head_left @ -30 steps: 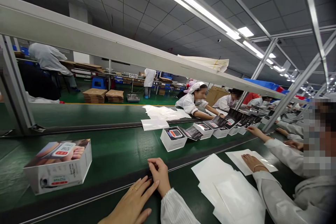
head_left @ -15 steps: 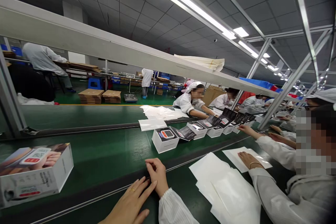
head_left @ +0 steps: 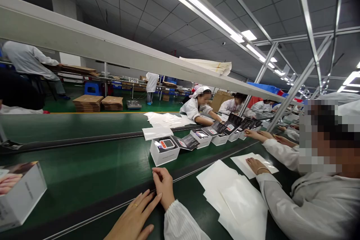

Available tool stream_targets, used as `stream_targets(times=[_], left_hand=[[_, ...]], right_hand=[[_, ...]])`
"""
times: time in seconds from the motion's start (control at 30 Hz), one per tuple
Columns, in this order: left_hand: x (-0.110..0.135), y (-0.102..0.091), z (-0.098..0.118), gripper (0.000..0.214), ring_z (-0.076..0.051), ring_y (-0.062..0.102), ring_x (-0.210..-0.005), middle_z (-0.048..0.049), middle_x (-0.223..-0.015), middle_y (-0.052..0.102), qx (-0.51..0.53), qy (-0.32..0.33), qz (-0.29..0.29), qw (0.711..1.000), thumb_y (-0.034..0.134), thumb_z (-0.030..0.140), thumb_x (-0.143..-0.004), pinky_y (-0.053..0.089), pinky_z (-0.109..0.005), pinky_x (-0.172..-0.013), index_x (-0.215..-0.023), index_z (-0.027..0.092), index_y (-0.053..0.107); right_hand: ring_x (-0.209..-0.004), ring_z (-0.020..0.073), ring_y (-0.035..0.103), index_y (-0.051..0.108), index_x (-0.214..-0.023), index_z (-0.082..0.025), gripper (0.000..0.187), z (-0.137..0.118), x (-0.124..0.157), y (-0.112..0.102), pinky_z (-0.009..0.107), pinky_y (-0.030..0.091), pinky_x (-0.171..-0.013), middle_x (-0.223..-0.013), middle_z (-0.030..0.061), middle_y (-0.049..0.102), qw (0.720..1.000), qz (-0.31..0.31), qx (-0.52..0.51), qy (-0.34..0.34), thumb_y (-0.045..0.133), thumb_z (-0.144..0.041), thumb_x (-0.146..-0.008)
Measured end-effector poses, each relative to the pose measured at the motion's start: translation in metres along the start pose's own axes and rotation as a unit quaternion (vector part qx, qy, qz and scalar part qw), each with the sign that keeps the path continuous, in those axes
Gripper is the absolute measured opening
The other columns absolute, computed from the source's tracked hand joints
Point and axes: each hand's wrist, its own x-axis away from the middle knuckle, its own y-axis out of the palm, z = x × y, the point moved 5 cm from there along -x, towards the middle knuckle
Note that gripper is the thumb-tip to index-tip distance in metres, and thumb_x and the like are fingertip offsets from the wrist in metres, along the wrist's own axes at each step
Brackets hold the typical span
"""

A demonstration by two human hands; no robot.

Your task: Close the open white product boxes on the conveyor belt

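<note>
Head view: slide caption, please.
Left hand and right hand close together at the edge of a green belt, near an open box.

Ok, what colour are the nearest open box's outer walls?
That open box is white outside, clearest in the head view.

Bright ceiling lights (head_left: 213, 18), stretched edges, dark right corners

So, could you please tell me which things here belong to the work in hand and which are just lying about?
Probably part of the work:
- open boxes
- printed box
- white sheets

Seemingly just lying about:
- blue stool
- cardboard stacks
</note>
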Motion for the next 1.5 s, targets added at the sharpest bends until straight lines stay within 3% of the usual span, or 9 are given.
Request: stream_targets(times=[0.23,0.43,0.53,0.73,0.87,1.0,1.17,1.3,1.5], left_hand=[[-0.004,0.0,0.006,0.065,-0.033,0.028,-0.145,-0.0017,-0.158,0.031,0.031,-0.023,-0.041,0.998,0.051,0.026,-0.098,0.034,-0.058,-0.111,-0.155,0.04,0.022],[-0.007,-0.004,0.01,0.068,-0.033,0.022,-0.147,-0.0036,-0.16,0.028,0.079,-0.049,-0.077,0.993,0.057,0.027,-0.094,0.027,-0.059,-0.116,-0.154,0.037,0.027],[-0.008,-0.006,0.011,0.068,-0.034,0.022,-0.147,-0.0065,-0.158,0.031,0.092,-0.053,-0.081,0.991,0.06,0.031,-0.092,0.025,-0.059,-0.116,-0.153,0.034,0.03],[-0.009,-0.011,0.016,0.058,-0.032,0.046,-0.133,-0.0091,-0.142,0.052,0.067,-0.027,-0.002,0.997,0.063,0.025,-0.087,0.035,-0.055,-0.113,-0.142,0.028,0.046],[-0.013,-0.031,0.02,0.046,-0.026,0.053,-0.122,-0.0117,-0.134,0.056,-0.008,0.013,0.15,0.989,0.051,0.013,-0.089,0.044,-0.045,-0.106,-0.134,0.022,0.053],[-0.034,-0.056,0.01,0.053,-0.032,0.036,-0.139,-0.0166,-0.145,0.044,-0.125,0.0,0.24,0.963,0.045,0.007,-0.086,0.038,-0.05,-0.11,-0.139,0.016,0.049],[-0.074,-0.068,-0.039,0.062,-0.033,0.012,-0.149,-0.014,-0.159,0.026,-0.151,-0.104,0.245,0.952,0.047,0.011,-0.087,0.016,-0.058,-0.119,-0.148,0.016,0.038],[-0.074,-0.055,-0.095,0.071,-0.038,0.022,-0.146,-0.0211,-0.155,0.031,-0.012,-0.263,0.259,0.929,0.049,0.007,-0.076,0.023,-0.058,-0.117,-0.146,0.007,0.039],[-0.047,-0.053,-0.128,0.083,-0.029,0.035,-0.142,-0.0151,-0.154,0.036,0.071,-0.257,0.251,0.931,0.046,0.006,-0.077,0.032,-0.049,-0.116,-0.156,0.017,0.021]], right_hand=[[-0.099,0.0281,0.061,0.068,-0.107,-0.011,0.057,0.036,-0.045,-0.077,0.04,0.047,-0.09,-0.11,0.0177,0.066,0.958,0.268,0.02,0.099,0.064,-0.055,-0.071],[-0.095,0.0253,0.067,0.067,-0.089,-0.015,0.05,0.07,-0.086,-0.065,0.031,0.05,-0.072,-0.097,0.0133,0.071,0.903,0.164,-0.183,0.351,0.068,-0.061,-0.069],[-0.085,0.0208,0.067,0.068,-0.087,-0.017,0.042,0.068,-0.092,-0.047,0.027,0.047,-0.067,-0.089,0.0075,0.072,0.883,0.131,-0.223,0.39,0.077,-0.05,-0.064],[-0.078,0.0196,0.064,0.068,-0.099,-0.019,0.051,0.059,-0.084,-0.028,0.026,0.046,-0.061,-0.087,0.0025,0.07,0.932,0.15,-0.186,0.272,0.074,-0.052,-0.061],[-0.109,0.0278,0.06,0.064,-0.125,-0.018,0.06,0.041,-0.074,-0.021,0.035,0.047,-0.09,-0.117,0.0084,0.068,0.981,0.108,-0.055,0.151,0.056,-0.054,-0.077],[-0.131,0.0293,0.047,0.052,-0.142,-0.023,0.065,0.027,-0.062,-0.007,0.041,0.033,-0.111,-0.143,0.0071,0.052,0.995,0.007,0.013,0.098,0.044,-0.053,-0.085],[-0.143,0.0288,0.033,0.06,-0.134,-0.029,0.055,0.015,-0.054,0.008,0.044,0.026,-0.117,-0.151,0.005,0.043,0.99,-0.095,0.095,0.03,0.043,-0.055,-0.088],[-0.143,0.0278,0.034,0.057,-0.137,-0.026,0.06,0.011,-0.053,0.022,0.044,0.028,-0.117,-0.149,0.0063,0.047,0.988,-0.139,0.054,0.046,0.044,-0.06,-0.089],[-0.135,0.031,0.045,0.029,-0.154,-0.027,0.08,0.013,-0.054,0.037,0.047,0.033,-0.113,-0.151,0.0075,0.043,0.987,-0.111,0.01,0.113,0.045,-0.067,-0.087]])
